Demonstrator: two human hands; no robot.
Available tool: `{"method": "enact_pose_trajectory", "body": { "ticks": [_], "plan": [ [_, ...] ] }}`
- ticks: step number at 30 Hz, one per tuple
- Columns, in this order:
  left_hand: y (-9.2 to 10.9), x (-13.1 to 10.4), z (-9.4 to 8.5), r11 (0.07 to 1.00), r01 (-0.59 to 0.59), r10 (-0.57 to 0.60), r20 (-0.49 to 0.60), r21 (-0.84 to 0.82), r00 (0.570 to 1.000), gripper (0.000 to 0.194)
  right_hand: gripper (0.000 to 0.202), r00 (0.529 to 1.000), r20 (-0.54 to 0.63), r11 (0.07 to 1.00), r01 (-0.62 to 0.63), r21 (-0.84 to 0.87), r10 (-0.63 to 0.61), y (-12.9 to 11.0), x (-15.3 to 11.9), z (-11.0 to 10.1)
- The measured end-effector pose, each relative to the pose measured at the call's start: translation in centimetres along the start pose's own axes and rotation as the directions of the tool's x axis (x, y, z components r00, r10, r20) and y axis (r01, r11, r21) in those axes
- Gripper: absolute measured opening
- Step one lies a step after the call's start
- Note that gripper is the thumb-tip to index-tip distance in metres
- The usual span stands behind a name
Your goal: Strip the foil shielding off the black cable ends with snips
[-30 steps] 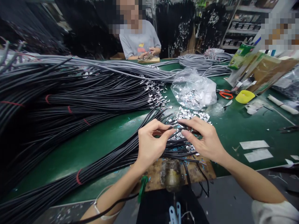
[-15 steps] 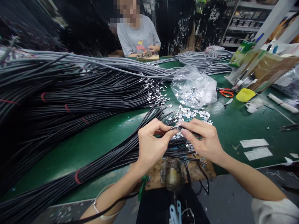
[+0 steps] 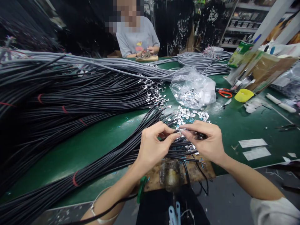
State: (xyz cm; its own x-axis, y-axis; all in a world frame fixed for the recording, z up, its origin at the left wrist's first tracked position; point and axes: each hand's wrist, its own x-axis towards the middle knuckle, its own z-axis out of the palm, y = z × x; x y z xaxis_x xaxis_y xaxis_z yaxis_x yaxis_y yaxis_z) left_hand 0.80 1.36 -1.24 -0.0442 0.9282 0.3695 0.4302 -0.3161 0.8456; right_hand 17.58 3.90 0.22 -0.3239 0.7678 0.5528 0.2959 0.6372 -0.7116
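Observation:
My left hand [image 3: 156,140] pinches a black cable [image 3: 172,135] close to its tip, thumb and forefinger closed on it. The fingertips of my right hand [image 3: 203,140] meet it there, closed on the cable's stripped end, where a bit of silver foil shows. A small dark thing [image 3: 200,136] sits in the curl of my right fingers; its kind is not clear. Below both hands lie more black cables [image 3: 112,153], bundled by a red tie [image 3: 75,178]. Just beyond them is a heap of silver foil scraps [image 3: 185,115] mixed with blue bits.
A clear plastic bag [image 3: 193,89] of scraps stands behind the heap. Large bundles of black cable [image 3: 98,97] and grey cable [image 3: 117,66] fill the left and back. Orange-handled scissors [image 3: 225,92] and a yellow ring [image 3: 243,95] lie to the right. A person [image 3: 138,37] sits opposite.
The foil strip between my fingertips shows less now, and my right fingers have shifted at the cable's end. The view has moved slightly. My left hand keeps its grip.

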Motion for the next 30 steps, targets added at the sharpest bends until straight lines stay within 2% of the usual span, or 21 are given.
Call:
{"method": "enact_pose_trajectory", "body": {
  "ticks": [3, 6, 9, 11, 13, 15, 16, 17, 18, 19, 20, 22, 23, 24, 25, 27, 30],
  "plan": [
    [-0.2, 0.1, -0.1, 0.999, 0.016, -0.015, 0.034, -0.032, 0.999, 0.010, 0.020, 0.999, 0.021, 0.998, 0.051, -0.033, -0.050, 0.1, 0.0, -0.1],
    [0.1, 0.3, -0.5, 0.998, -0.048, 0.051, 0.110, -0.031, 0.993, 0.016, 0.020, 0.997, 0.056, 0.997, 0.064, -0.042, -0.061, 0.1, 0.3, -0.4],
    [0.7, 0.4, -1.0, 0.996, -0.073, 0.086, 0.291, -0.054, 0.953, 0.029, 0.019, 0.991, 0.104, 0.994, 0.095, -0.056, -0.088, 0.2, 0.4, -0.6],
    [1.1, 0.5, -1.3, 0.997, -0.033, 0.057, 0.429, -0.064, 0.901, 0.034, 0.022, 0.973, 0.130, 0.974, 0.205, -0.098, -0.192, 0.6, 0.4, -0.7],
    [1.2, 0.5, -1.3, 0.997, 0.057, -0.021, 0.537, -0.051, 0.844, 0.038, 0.024, 0.903, 0.165, 0.885, 0.423, -0.194, -0.396, 1.2, 0.4, -0.9],
    [1.0, 0.6, -1.1, 0.981, 0.185, -0.115, 0.584, -0.061, 0.804, 0.042, 0.023, 0.774, 0.205, 0.701, 0.631, -0.332, -0.599, 1.8, 0.4, -1.2],
    [0.8, 0.7, -0.9, 0.962, 0.257, -0.159, 0.581, -0.089, 0.798, 0.043, 0.022, 0.714, 0.225, 0.607, 0.688, -0.397, -0.663, 2.0, 0.4, -1.4],
    [0.6, 0.7, -0.7, 0.937, 0.323, -0.196, 0.563, -0.133, 0.803, 0.044, 0.023, 0.678, 0.227, 0.543, 0.710, -0.448, -0.699, 2.2, 0.4, -1.6],
    [0.4, 0.8, -0.6, 0.908, 0.375, -0.228, 0.532, -0.186, 0.816, 0.044, 0.023, 0.677, 0.200, 0.527, 0.696, -0.487, -0.708, 2.3, 0.4, -1.7],
    [0.3, 0.8, -0.4, 0.879, 0.413, -0.257, 0.492, -0.240, 0.832, 0.043, 0.025, 0.713, 0.139, 0.565, 0.645, -0.514, -0.688, 2.4, 0.5, -1.8],
    [0.1, 0.8, -0.3, 0.853, 0.436, -0.278, 0.456, -0.288, 0.846, 0.043, 0.027, 0.772, 0.048, 0.642, 0.559, -0.525, -0.633, 2.5, 0.6, -1.8],
    [0.0, 0.7, -0.3, 0.819, 0.443, -0.289, 0.405, -0.365, 0.868, 0.039, 0.028, 0.889, -0.163, 0.819, 0.305, -0.486, -0.428, 2.5, 0.8, -1.7],
    [0.0, 0.7, -0.3, 0.810, 0.435, -0.284, 0.386, -0.393, 0.878, 0.038, 0.027, 0.924, -0.234, 0.880, 0.176, -0.442, -0.302, 2.5, 1.0, -1.6],
    [0.0, 0.6, -0.3, 0.807, 0.422, -0.276, 0.367, -0.413, 0.888, 0.036, 0.027, 0.948, -0.254, 0.916, 0.077, -0.394, -0.189, 2.4, 1.1, -1.5],
    [0.0, 0.6, -0.3, 0.811, 0.405, -0.269, 0.346, -0.422, 0.899, 0.035, 0.028, 0.967, -0.231, 0.939, 0.024, -0.343, -0.109, 2.3, 1.3, -1.3],
    [0.1, 0.6, -0.3, 0.829, 0.370, -0.264, 0.292, -0.418, 0.919, 0.032, 0.027, 0.993, -0.106, 0.975, 0.020, -0.222, -0.044, 1.9, 1.4, -0.9],
    [0.3, 0.5, -0.1, 0.853, 0.333, -0.265, 0.217, -0.401, 0.940, 0.026, 0.017, 0.997, 0.015, 0.996, 0.073, -0.050, -0.072, 1.3, 1.0, -0.3]
  ]
}}
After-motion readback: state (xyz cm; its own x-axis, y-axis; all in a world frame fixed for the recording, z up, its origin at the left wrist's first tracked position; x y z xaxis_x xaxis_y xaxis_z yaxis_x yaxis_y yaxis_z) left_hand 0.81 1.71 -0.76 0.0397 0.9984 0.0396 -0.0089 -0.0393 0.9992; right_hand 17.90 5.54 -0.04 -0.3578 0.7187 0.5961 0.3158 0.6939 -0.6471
